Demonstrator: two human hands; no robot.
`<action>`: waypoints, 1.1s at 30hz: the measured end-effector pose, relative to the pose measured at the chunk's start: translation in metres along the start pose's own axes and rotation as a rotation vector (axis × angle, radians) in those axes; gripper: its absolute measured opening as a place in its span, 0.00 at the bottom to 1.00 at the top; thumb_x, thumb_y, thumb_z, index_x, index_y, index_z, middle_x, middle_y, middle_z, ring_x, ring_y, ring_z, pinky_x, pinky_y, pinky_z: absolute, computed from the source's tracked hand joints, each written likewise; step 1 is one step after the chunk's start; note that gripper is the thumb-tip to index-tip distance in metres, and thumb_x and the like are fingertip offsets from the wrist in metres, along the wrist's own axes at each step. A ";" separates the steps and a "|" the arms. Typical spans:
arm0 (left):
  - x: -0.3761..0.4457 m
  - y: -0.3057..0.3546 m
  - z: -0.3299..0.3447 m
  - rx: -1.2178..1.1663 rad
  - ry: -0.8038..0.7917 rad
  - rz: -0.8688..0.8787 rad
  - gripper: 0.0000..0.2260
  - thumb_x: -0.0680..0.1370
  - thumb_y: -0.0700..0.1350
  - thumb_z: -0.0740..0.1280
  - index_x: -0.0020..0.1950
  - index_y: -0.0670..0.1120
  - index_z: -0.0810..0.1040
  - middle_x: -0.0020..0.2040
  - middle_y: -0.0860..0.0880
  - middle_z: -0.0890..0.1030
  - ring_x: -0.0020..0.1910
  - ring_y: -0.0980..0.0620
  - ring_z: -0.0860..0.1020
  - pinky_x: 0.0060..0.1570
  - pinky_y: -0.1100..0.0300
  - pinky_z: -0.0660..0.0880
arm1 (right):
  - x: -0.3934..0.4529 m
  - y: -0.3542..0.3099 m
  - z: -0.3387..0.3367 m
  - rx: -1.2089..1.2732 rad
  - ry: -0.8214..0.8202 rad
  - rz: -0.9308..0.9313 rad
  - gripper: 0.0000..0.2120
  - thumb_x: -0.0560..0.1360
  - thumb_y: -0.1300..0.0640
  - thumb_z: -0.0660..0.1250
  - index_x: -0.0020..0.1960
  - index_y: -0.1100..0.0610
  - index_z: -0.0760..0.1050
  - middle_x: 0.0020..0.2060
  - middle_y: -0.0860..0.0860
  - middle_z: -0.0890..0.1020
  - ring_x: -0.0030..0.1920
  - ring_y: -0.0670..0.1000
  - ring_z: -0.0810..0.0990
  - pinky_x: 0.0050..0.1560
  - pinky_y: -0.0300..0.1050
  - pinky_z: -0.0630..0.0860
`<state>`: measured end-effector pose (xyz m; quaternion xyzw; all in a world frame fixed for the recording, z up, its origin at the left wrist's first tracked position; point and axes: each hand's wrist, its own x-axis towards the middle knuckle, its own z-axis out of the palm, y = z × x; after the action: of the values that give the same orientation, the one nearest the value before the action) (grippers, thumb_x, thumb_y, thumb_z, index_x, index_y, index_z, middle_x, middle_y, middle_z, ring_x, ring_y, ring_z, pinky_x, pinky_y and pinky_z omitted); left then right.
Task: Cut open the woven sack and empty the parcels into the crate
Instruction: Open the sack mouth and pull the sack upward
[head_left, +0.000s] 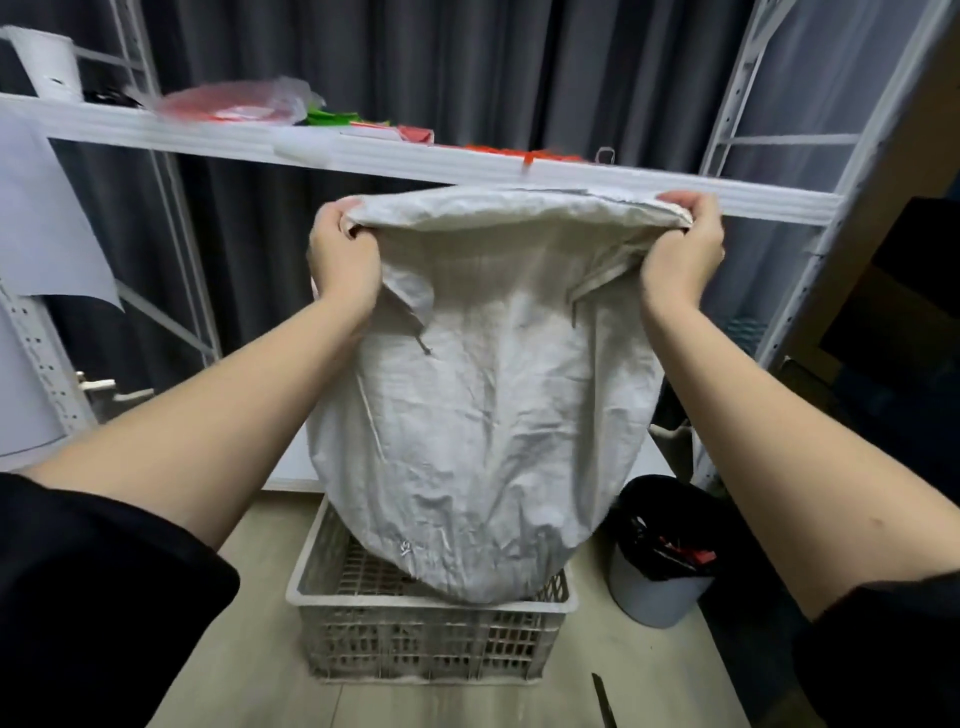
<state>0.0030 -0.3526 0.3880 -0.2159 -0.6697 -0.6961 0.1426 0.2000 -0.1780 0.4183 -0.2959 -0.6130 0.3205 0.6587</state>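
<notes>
Sack held up over the crate

Left hand (344, 254) and right hand (681, 248), arms outstretched, grip the top corners of the woven sack (483, 415); it hangs vertically below them into the crate (431, 639).

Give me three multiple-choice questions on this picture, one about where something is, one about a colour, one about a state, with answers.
1. Where does the sack hang?
A. over the crate
B. on the shelf
C. inside the bin

2. What colour is the crate?
A. red
B. off-white
C. blue

3. How is the sack held?
A. by the left hand alone
B. by the right hand alone
C. by both hands at its upper edge

Answers:
1 A, its lower end dips into the crate.
2 B, its lattice walls are pale.
3 C, each hand grips one upper corner.
</notes>
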 end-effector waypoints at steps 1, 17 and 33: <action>0.000 -0.010 -0.003 0.023 -0.114 0.023 0.17 0.73 0.36 0.59 0.60 0.46 0.77 0.55 0.51 0.79 0.54 0.54 0.76 0.52 0.66 0.71 | -0.001 0.009 -0.004 -0.037 -0.062 -0.001 0.24 0.65 0.74 0.49 0.49 0.56 0.77 0.43 0.48 0.78 0.41 0.47 0.72 0.36 0.24 0.65; -0.039 -0.131 -0.050 0.705 -0.658 0.190 0.21 0.73 0.38 0.67 0.66 0.45 0.74 0.62 0.46 0.72 0.60 0.46 0.74 0.57 0.57 0.68 | -0.059 0.126 -0.048 -0.855 -0.857 -0.576 0.05 0.77 0.52 0.63 0.51 0.49 0.75 0.49 0.43 0.78 0.46 0.49 0.80 0.40 0.48 0.76; -0.083 -0.124 -0.066 0.861 -0.712 1.701 0.11 0.78 0.35 0.57 0.49 0.47 0.77 0.34 0.49 0.72 0.32 0.48 0.71 0.41 0.56 0.71 | -0.034 0.103 0.027 -1.487 -1.335 -0.659 0.61 0.58 0.36 0.74 0.77 0.48 0.38 0.77 0.50 0.52 0.77 0.56 0.48 0.73 0.63 0.47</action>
<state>0.0069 -0.4182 0.2389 -0.7456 -0.4914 0.0411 0.4482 0.1653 -0.1411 0.3190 -0.2076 -0.9441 -0.2332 -0.1057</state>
